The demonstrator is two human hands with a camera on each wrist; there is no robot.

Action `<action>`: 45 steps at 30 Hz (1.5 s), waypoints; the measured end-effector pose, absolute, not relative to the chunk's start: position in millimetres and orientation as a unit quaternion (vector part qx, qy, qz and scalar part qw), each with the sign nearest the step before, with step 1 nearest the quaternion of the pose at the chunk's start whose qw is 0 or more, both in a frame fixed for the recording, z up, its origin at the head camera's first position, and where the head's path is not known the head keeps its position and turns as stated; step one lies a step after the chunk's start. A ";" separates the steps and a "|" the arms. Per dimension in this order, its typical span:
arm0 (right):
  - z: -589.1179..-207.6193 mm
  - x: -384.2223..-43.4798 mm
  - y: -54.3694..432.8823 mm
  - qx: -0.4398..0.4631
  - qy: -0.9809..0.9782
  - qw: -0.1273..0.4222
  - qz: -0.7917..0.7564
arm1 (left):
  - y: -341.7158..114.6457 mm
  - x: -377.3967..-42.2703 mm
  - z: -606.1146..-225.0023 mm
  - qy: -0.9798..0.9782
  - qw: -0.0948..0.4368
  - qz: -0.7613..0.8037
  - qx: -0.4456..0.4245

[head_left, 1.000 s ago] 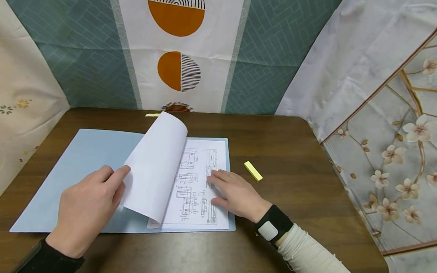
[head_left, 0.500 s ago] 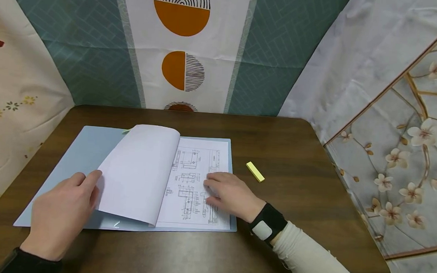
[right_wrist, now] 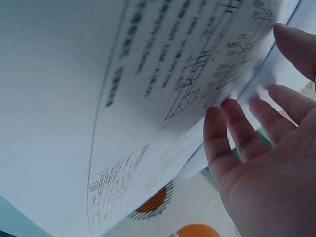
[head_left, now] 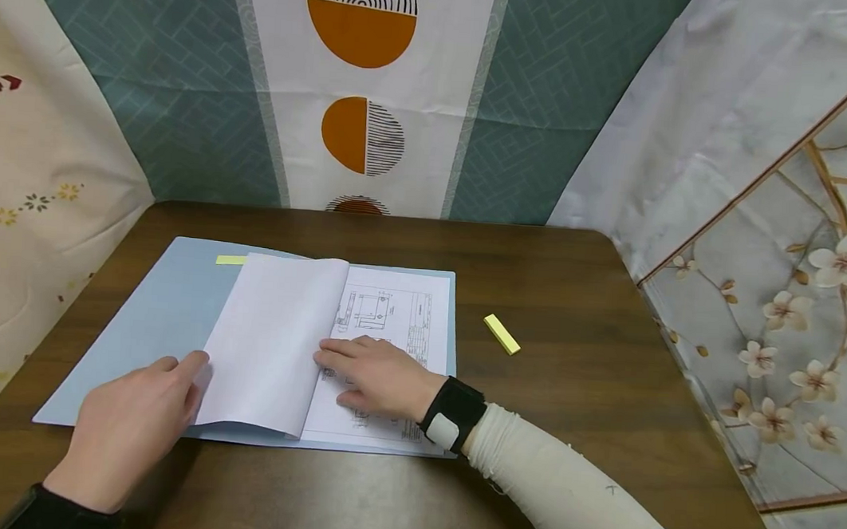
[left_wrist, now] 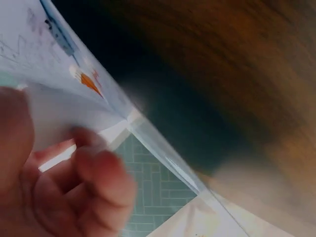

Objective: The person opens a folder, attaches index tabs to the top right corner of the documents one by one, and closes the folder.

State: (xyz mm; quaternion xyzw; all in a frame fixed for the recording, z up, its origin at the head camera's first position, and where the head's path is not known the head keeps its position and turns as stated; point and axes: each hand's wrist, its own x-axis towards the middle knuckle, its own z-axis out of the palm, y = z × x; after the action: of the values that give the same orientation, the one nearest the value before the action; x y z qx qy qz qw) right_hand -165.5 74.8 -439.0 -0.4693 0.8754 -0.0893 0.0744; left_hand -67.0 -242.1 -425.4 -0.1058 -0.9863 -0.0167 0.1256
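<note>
A pale blue folder (head_left: pixel 170 307) lies spread on the table with white sheets inside. My left hand (head_left: pixel 138 417) pinches the outer edge of a turned sheet of paper (head_left: pixel 276 329), blank side up, which curves leftward over the folder's left cover. In the left wrist view, the curled fingers (left_wrist: pixel 106 180) show beside the sheet. My right hand (head_left: pixel 382 376), fingers extended, rests by the fold on a sheet with a printed technical drawing (head_left: pixel 374 302). Its spread fingers (right_wrist: pixel 234 128) meet the printed page in the right wrist view. A yellow sticky tab (head_left: pixel 230 260) shows past the turned sheet's upper edge.
A small yellow pad of sticky tabs (head_left: pixel 502 333) lies right of the folder on the brown wooden table (head_left: pixel 589 401). Patterned cloths (head_left: pixel 548 79) hang behind the table and at both sides.
My left hand has drawn the sheet left and down, so it lies flatter over the left cover. My right hand has slid left from the right margin to the fold.
</note>
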 end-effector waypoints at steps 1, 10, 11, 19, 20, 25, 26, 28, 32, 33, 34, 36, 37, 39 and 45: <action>-439.3 -165.9 74.3 -0.470 0.875 0.073 -0.088 | -242.2 -67.4 -424.4 -0.987 0.117 -0.017 -0.108; -440.4 -170.4 76.6 -0.474 0.875 0.079 -0.057 | -193.2 -102.2 -388.8 -0.963 0.210 -0.003 -0.169; -441.2 -171.4 76.9 -0.477 0.874 0.079 -0.055 | -181.5 -108.6 -384.0 -0.959 0.211 -0.005 -0.189; -449.5 -176.5 79.2 -0.499 0.864 0.056 0.022 | -117.7 -174.7 -396.4 -0.944 0.045 -0.092 -0.315; -450.1 -175.7 81.3 -0.503 0.862 0.047 0.030 | -115.8 -180.8 -400.8 -0.944 0.025 -0.097 -0.313; -451.8 -166.9 96.4 -0.505 0.861 0.015 0.049 | -114.7 -196.3 -418.9 -0.951 -0.031 -0.095 -0.293; -451.1 -165.3 99.6 -0.501 0.864 0.012 0.049 | -114.6 -197.8 -421.3 -0.952 -0.034 -0.095 -0.290; -449.7 -163.4 104.7 -0.492 0.869 0.009 0.048 | -114.1 -200.2 -425.2 -0.953 -0.034 -0.097 -0.285; -448.3 -162.8 109.5 -0.477 0.878 0.012 0.042 | -113.8 -201.2 -430.4 -0.955 -0.022 -0.105 -0.276; -448.8 -162.8 109.8 -0.475 0.879 0.015 0.038 | -114.4 -200.8 -431.9 -0.955 -0.016 -0.107 -0.275; -448.8 -163.0 110.3 -0.476 0.879 0.018 0.030 | -115.1 -200.4 -433.8 -0.955 -0.011 -0.109 -0.275; -448.6 -163.5 113.1 -0.478 0.878 0.025 0.002 | -116.3 -199.7 -437.9 -0.954 0.005 -0.108 -0.279; -448.2 -164.1 115.4 -0.480 0.877 0.029 -0.021 | -116.7 -199.2 -440.0 -0.953 0.013 -0.109 -0.282; -446.6 -166.1 123.0 -0.480 0.874 0.034 -0.071 | -117.3 -198.2 -444.5 -0.951 0.031 -0.107 -0.290; -431.6 -179.2 174.0 -0.391 0.909 -0.043 -0.139 | -115.7 -195.2 -450.6 -0.951 0.037 -0.099 -0.291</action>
State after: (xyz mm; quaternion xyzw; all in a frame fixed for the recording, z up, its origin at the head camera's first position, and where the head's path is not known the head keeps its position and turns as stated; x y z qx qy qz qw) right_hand -179.2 174.0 -431.6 -0.3915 0.9087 -0.1385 -0.0431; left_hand -195.2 -115.7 -450.6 -0.2906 -0.9510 -0.0986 0.0373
